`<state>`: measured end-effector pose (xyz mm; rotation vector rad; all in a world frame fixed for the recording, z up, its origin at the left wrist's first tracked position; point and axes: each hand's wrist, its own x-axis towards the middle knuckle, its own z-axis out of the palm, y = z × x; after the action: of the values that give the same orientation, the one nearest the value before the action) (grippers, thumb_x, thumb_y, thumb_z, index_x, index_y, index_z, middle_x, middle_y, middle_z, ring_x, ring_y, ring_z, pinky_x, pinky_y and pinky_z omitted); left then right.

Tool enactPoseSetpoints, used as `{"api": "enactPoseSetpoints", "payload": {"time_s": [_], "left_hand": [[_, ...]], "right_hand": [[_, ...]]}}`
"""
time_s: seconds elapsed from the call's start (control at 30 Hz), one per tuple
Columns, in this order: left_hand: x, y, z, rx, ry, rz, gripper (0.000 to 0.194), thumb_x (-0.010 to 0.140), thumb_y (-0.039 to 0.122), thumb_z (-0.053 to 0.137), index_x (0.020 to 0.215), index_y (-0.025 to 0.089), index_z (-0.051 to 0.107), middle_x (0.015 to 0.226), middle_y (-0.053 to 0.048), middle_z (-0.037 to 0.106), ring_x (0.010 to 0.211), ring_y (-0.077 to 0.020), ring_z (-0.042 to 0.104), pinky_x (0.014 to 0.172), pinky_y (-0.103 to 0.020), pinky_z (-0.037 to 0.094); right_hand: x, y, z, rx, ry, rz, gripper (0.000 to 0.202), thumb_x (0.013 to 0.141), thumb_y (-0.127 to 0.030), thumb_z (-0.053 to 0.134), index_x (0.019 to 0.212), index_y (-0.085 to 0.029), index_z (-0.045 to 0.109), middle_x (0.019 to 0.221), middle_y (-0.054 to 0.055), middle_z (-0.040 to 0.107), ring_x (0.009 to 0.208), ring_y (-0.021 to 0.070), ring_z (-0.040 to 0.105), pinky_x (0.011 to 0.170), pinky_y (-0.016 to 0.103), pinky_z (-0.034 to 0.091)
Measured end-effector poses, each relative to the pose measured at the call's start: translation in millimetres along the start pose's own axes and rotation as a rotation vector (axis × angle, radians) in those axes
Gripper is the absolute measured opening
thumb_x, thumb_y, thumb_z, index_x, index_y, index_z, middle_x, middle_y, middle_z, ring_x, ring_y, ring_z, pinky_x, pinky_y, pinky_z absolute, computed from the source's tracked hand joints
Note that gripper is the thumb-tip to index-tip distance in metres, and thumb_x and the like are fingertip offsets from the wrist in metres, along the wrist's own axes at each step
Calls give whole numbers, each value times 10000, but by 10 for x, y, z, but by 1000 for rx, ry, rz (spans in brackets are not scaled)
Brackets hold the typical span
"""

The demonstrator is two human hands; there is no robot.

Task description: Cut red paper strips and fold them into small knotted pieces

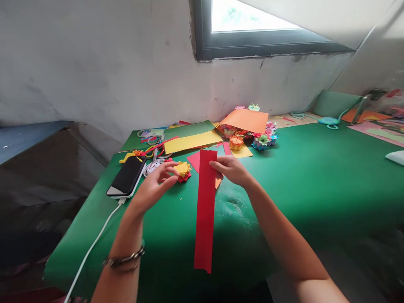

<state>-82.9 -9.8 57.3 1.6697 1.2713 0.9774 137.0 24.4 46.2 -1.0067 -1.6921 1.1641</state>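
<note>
The right grip pinched a red strip hanging below it; the left grip, parted, was beside a yellow-and-red ornament.

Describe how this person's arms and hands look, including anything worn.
No sleeves show on the bare forearms. The left hand and right hand wear no visible gloves. A dark, silvery, chain-like bracelet with a thinner strand circles the left wrist; the right has none.

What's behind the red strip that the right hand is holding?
Pink paper shows left of the red strip, near its top; an orange piece shows at its right edge, below the right hand. Whatever the strip itself covers can't be seen.
</note>
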Motion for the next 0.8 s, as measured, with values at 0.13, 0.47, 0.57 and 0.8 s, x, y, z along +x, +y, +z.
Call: {"api": "enactPoseSetpoints", "payload": {"time_s": [0.13, 0.47, 0.57, 0.8], "left_hand": [[291, -10, 446, -125, -218, -32, 355, 611, 394, 619, 877, 162, 575, 787, -36, 626, 664, -154, 574, 584, -244, 452], [335, -150, 686, -50, -243, -149, 207, 607, 333, 599, 562, 154, 505, 565, 10, 537, 531, -115, 485, 466, -204, 363], [416, -167, 720, 57, -113, -138, 220, 631, 342, 570, 549, 155, 488, 555, 4, 535, 533, -125, 491, 456, -206, 348], [517, -203, 815, 252, -63, -72, 218, 653, 318, 527, 516, 159, 468, 511, 13, 523, 505, -127, 490, 436, -212, 301]], "right_hand": [[72, 34, 135, -64, -27, -14, 322, 742, -397, 472, 519, -166, 454, 430, -51, 413, 404, 48, 364, 393, 195, 278], [453, 260, -103, -70, 389, -146, 374, 770, -477, 391, 514, -204, 394, 388, -66, 344, 374, 61, 296, 403, 220, 250], [463, 289, -58, -107, 448, -183, 341, 742, -470, 439, 542, -211, 344, 449, -68, 337, 418, 66, 307, 426, 217, 255], [360, 348, 124, -291, 378, -159, 100, 663, -281, 481, 683, -194, 435, 571, -38, 474, 458, 77, 376, 470, 224, 317]]}}
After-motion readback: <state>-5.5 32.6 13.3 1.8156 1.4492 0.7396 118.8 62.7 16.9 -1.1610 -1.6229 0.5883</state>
